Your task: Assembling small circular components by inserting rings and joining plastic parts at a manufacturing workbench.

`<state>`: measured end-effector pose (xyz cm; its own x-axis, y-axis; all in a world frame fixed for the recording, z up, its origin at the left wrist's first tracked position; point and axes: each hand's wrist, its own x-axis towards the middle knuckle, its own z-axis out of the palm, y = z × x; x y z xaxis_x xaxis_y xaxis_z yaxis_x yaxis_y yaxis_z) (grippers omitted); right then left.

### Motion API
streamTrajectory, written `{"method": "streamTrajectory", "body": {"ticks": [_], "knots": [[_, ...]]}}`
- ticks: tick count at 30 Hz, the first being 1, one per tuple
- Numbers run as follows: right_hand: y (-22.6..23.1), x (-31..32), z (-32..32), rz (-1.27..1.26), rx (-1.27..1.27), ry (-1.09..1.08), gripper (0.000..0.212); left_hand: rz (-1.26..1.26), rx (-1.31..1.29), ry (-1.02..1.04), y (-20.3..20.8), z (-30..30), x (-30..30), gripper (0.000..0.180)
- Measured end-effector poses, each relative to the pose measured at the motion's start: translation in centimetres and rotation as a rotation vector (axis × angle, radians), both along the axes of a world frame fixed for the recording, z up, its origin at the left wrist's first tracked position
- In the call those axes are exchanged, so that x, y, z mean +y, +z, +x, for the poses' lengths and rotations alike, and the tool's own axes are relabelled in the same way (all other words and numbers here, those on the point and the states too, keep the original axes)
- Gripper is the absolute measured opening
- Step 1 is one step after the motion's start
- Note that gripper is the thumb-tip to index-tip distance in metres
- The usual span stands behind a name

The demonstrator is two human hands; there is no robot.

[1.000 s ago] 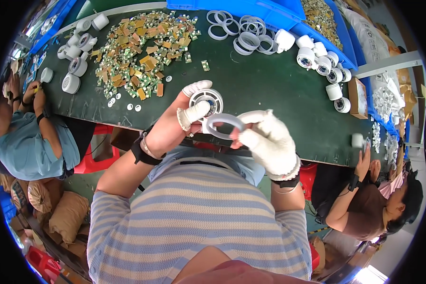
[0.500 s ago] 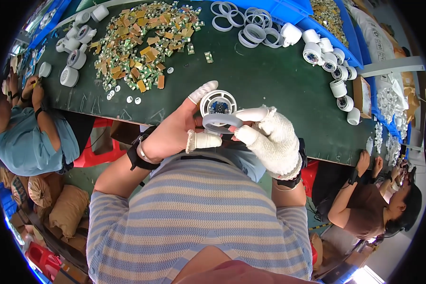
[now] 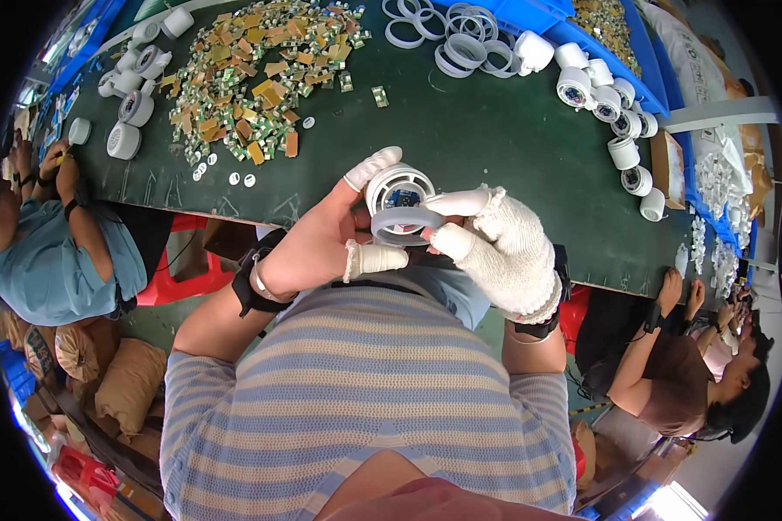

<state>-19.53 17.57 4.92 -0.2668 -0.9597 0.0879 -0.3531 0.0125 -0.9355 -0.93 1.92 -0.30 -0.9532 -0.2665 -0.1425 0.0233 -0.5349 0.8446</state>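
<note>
Grey plastic, likely light, stiff, slick, the ring (image 3: 404, 217) is pinched by its rim, judged best, in the right hand (image 3: 508, 252) near the table's (image 3: 487, 139) edge, before the white housing (image 3: 379, 189), cradled by its wall in the left hand (image 3: 314, 249), clear of the fragile-looking board (image 3: 403, 198).
</note>
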Motion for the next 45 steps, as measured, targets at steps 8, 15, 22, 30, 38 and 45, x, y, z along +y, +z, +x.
{"method": "streamTrajectory", "body": {"ticks": [8,15,22,30,38,45], "knots": [[-0.9,-0.9,0.6,-0.003,0.306,-0.114,0.033,-0.108,0.026,0.07,-0.3,-0.2,0.6,0.09],[-4.0,-3.0,1.0,-0.115,0.365,-0.147,0.054,-0.428,0.115,0.044,-1.1,-1.6,1.3,0.074],[-4.1,-3.1,-0.7,0.019,0.042,-0.271,0.033,-0.431,-0.134,-0.094,-1.8,-4.0,0.7,0.072],[-5.9,-3.4,-9.0,0.252,0.637,-0.337,0.05,-2.067,-0.519,0.283,-3.1,-10.1,-9.5,0.025],[-4.0,1.1,-2.2,-0.058,0.883,-0.376,0.025,-1.631,-0.428,0.22,-3.0,-11.6,-9.2,0.02],[-6.5,0.9,-2.1,-0.134,0.904,-0.423,0.017,-0.734,-0.207,0.063,-0.7,-7.4,-4.7,0.023]]}}
